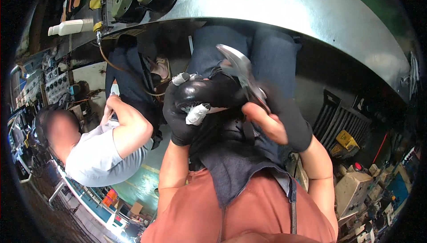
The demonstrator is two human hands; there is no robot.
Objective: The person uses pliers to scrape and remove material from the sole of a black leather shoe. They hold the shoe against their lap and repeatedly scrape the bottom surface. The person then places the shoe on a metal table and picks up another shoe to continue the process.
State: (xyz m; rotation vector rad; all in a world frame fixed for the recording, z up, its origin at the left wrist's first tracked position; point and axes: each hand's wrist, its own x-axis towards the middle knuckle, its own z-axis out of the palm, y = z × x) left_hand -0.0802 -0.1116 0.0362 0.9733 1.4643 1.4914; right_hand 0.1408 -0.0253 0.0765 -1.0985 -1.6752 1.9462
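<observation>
Held in front of my lap is a glossy black shoe (194, 92), its rounded end toward my left. My left hand (180, 125), in a black glove with pale tape round its fingertips, is closed around that end. My right hand (269, 120) has a black covering with bare fingers and is smeared by motion. It is wrapped around a shiny metal hand tool (240, 67) with a broad curved head, raised over the shoe's right part. Blur hides the tool's exact kind. The shoe's far side is partly hidden behind the tool.
A metal worktable (284, 3) curves across the far side, with green shoe lasts (122, 0) and a white bottle (69, 27) at its left. A yellow-ended air tool (98, 12) trails a hose. A co-worker (111, 149) sits at left. Machinery (353, 189) stands at right.
</observation>
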